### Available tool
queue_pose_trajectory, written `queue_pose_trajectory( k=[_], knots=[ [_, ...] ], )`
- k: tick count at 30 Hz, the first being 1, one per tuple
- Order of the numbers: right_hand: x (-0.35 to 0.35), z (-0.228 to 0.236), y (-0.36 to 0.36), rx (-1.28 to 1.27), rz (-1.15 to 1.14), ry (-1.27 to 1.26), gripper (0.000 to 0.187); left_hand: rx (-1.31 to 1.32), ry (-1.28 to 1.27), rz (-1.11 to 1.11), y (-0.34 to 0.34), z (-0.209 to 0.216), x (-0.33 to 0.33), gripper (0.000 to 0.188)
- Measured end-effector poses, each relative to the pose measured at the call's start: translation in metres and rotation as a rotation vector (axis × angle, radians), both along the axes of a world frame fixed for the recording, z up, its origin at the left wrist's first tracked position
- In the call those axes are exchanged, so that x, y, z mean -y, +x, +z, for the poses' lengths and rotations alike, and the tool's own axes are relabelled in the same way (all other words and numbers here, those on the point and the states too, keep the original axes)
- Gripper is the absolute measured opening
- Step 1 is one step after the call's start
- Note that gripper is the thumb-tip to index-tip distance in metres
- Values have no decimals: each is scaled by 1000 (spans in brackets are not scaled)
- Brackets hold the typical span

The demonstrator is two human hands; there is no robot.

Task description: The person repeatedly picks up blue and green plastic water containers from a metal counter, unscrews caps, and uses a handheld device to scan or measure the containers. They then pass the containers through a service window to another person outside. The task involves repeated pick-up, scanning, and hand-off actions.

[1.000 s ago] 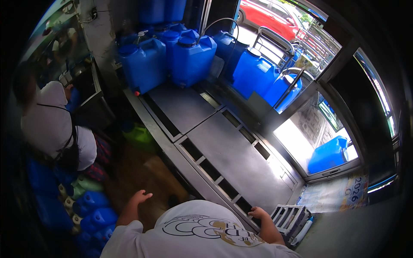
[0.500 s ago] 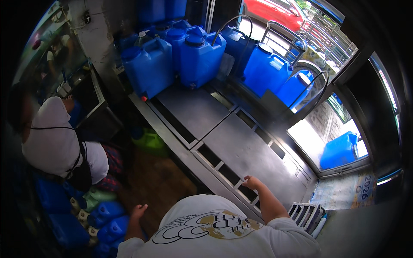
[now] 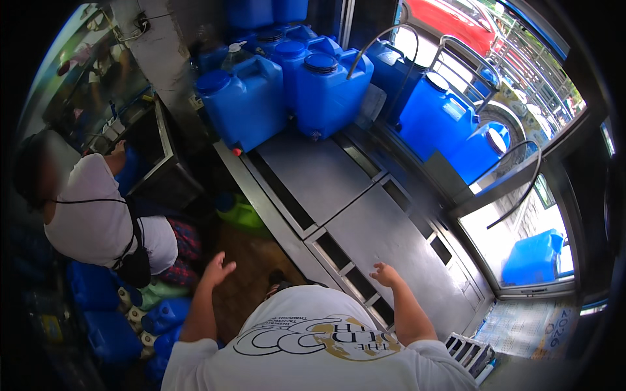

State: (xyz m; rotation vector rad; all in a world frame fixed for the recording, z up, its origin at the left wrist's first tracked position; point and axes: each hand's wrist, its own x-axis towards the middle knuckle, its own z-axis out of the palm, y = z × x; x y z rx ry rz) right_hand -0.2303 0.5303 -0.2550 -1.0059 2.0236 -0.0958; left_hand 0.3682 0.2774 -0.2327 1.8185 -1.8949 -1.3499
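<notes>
The long grey stainless-steel counter (image 3: 365, 208) with slotted edges runs diagonally ahead. The right hand (image 3: 386, 274) rests on it, fingers loose, holding nothing. The left hand (image 3: 217, 269) hangs released above the brown floor (image 3: 251, 260). Blue plastic jerrycans (image 3: 287, 98) crowd the counter's far end; a person in white (image 3: 98, 215) crouches left.

Blue jugs all round, and two bare hands out front!

Ahead of the hands, at the far end of the steel bench (image 3: 365, 221), at least five blue jugs (image 3: 329, 91) crowd together; two more (image 3: 433, 114) beyond the right hand (image 3: 386, 274), one (image 3: 531, 257) outside the window. Several lie heaped on the floor (image 3: 163, 316) below the left hand (image 3: 218, 268), too jumbled to count. One other person (image 3: 91, 215) kneels left.
</notes>
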Motion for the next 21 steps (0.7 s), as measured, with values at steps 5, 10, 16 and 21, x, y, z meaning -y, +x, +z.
queue_pose_trajectory(
  k=[5,10,16,21],
  knots=[
    [-18,-1,22,17,-91,72,64,-154,-481,35,-66,111,180,98],
    [-33,-14,51,-59,-92,149,63,-218,-863,58,-113,213,366,114],
    [17,15,81,-29,-282,188,62,-231,-876,10,-137,229,504,130],
    [90,53,86,-102,-339,67,61,-453,-762,53,-143,217,524,128]
  ],
)
